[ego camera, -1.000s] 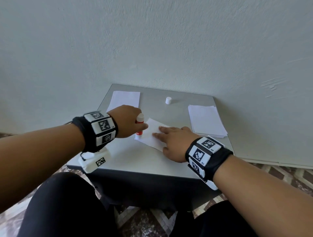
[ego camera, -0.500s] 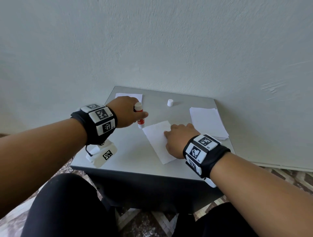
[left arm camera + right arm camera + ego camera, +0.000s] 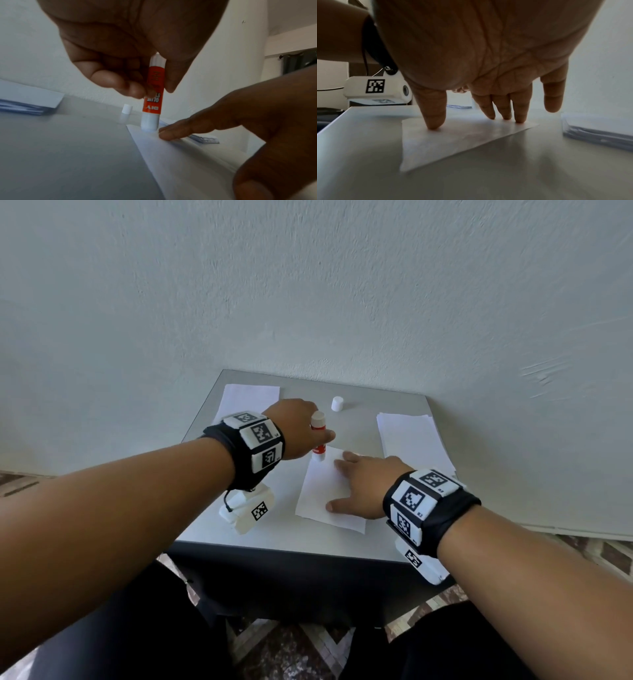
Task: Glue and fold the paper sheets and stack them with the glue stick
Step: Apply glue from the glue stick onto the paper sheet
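Observation:
A single white paper sheet (image 3: 322, 491) lies on the grey table (image 3: 212, 529), its long side running away from me. My left hand (image 3: 301, 433) grips a red and white glue stick (image 3: 318, 440) upright, its open end down on the sheet's far left corner (image 3: 147, 129). My right hand (image 3: 363, 484) lies flat on the sheet, straight fingertips (image 3: 505, 116) and thumb pressing it onto the table. The same glue stick (image 3: 153, 97) shows in the left wrist view, pinched between thumb and fingers.
The glue stick's white cap (image 3: 337, 403) stands at the back middle of the table. A pile of white sheets (image 3: 411, 440) lies at the right, and another pile (image 3: 246, 398) at the back left. A wall rises right behind the table.
The sheet has turned under my right hand from slanted to lengthwise. My left hand has carried the glue stick back and set its tip on the sheet's far corner.

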